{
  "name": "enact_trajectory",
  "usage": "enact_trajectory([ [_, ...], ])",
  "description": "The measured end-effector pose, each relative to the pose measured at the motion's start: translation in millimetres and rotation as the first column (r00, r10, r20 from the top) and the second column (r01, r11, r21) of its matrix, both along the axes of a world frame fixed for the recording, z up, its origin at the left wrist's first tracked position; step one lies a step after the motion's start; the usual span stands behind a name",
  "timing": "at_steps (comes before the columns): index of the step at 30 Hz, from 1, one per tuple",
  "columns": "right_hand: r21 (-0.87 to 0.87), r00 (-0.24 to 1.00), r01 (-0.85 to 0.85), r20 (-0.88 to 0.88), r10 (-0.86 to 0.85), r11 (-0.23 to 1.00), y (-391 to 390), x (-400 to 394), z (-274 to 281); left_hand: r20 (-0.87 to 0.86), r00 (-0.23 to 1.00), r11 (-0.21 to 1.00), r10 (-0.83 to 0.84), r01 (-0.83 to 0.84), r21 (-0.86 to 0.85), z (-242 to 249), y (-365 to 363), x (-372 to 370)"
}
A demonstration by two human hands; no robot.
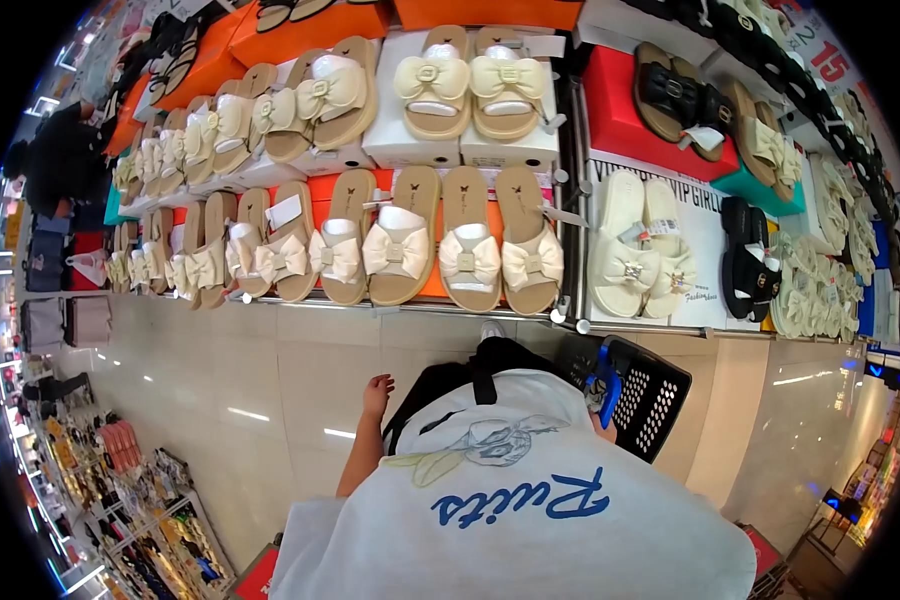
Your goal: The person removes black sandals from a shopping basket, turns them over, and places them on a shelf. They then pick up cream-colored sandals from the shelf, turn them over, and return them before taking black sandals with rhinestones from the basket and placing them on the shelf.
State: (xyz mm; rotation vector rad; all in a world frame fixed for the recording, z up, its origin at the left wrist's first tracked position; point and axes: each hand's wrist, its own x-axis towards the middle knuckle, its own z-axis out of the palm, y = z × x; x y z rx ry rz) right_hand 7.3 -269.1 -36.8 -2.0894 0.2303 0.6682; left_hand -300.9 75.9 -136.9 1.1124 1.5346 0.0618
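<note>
My left hand point(378, 396) hangs beside my body, its fingers loosely bent and apart, with nothing in it. At my right side is a black perforated shopping basket point(653, 398) with a blue handle point(608, 380). My right hand point(604, 426) is at the lower end of that handle and closed on it; my shirt covers most of the fingers. In front of me stand cream bow slippers point(400, 245) in a lower row, with more bow slippers point(433, 85) on the boxes above.
To the right, white slippers point(630, 240) and black slippers point(745, 255) stand on the display. A metal shelf edge point(410, 310) runs across in front of me. Racks of small goods point(140, 500) stand at the lower left. A person in dark clothes point(62, 160) is at the far left.
</note>
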Motion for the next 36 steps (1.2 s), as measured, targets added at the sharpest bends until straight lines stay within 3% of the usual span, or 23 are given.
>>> enact_trajectory([
  [6, -0.116, 0.997, 0.008, -0.078, -0.017, 0.993, 40.0, -13.4, 18.6, -0.016, 1.000, 0.999, 0.017, -0.018, -0.049, -20.8, 40.5, -54.1],
  [7, 0.023, 0.994, 0.042, -0.106, -0.040, 0.999, 47.2, -17.0, 18.0, 0.052, 0.997, 0.996, 0.054, -0.050, -0.069, -35.1, 51.1, -68.6],
  [8, 0.003, 0.993, 0.040, -0.110, -0.040, 0.999, 60.0, -19.7, 27.6, 0.117, 0.989, 0.992, 0.090, -0.079, -0.093, -46.7, 61.1, -80.5],
  [10, 0.106, 0.958, 0.183, -0.242, -0.153, 0.977, 88.2, -32.8, 53.4, 0.077, 0.996, 0.997, 0.040, -0.035, -0.068, -44.8, 85.6, -91.1],
  [12, 0.105, 0.952, 0.212, -0.246, -0.181, 0.972, 101.0, -43.8, 52.7, -0.037, 0.966, 0.966, -0.256, 0.257, 0.035, -28.7, 118.2, -94.5],
  [13, 0.127, 0.932, 0.254, -0.297, -0.208, 0.959, 104.5, -47.3, 54.3, 0.004, 0.973, 0.973, -0.230, 0.230, 0.027, -25.9, 131.3, -97.7],
  [15, 0.097, 0.923, 0.270, -0.309, -0.229, 0.958, 103.8, -52.9, 47.1, 0.105, 0.984, 0.989, -0.147, 0.149, -0.013, -39.9, 158.0, -108.8],
  [20, -0.005, 0.932, 0.284, -0.232, -0.278, 0.959, 133.2, -69.9, 57.2, 0.078, 0.974, 0.973, -0.214, 0.219, -0.068, -30.9, 209.0, -111.6],
  [27, -0.023, 0.935, 0.252, -0.251, -0.250, 0.967, 155.6, -91.9, 58.7, 0.193, 0.965, 0.978, -0.176, 0.194, -0.079, -61.1, 219.2, -132.8],
  [30, -0.079, 0.951, 0.191, -0.234, -0.204, 0.978, 160.4, -112.4, 47.1, 0.191, 0.960, 0.942, -0.203, 0.244, -0.231, -67.2, 218.1, -133.5],
  [31, -0.075, 0.942, 0.219, -0.244, -0.231, 0.973, 161.6, -117.7, 46.5, 0.196, 0.894, 0.902, -0.402, 0.424, -0.084, -69.4, 221.0, -134.0],
  [32, -0.039, 0.933, 0.206, -0.294, -0.208, 0.978, 160.8, -120.0, 47.9, 0.201, 0.893, 0.902, -0.402, 0.424, -0.079, -71.9, 225.6, -133.8],
  [34, -0.069, 0.930, 0.202, -0.300, -0.213, 0.977, 172.6, -131.5, 54.0, -0.094, 0.574, 0.560, -0.814, 0.817, 0.141, -15.7, 236.6, -115.8],
  [35, -0.070, 0.929, 0.208, -0.298, -0.219, 0.976, 173.0, -135.5, 55.2, -0.142, 0.493, 0.467, -0.858, 0.865, 0.180, 12.4, 243.9, -109.8],
  [36, -0.121, 0.959, 0.084, -0.261, -0.113, 0.989, 173.6, -138.6, 56.1, -0.197, 0.379, 0.350, -0.904, 0.922, 0.168, 39.9, 251.9, -105.4],
])
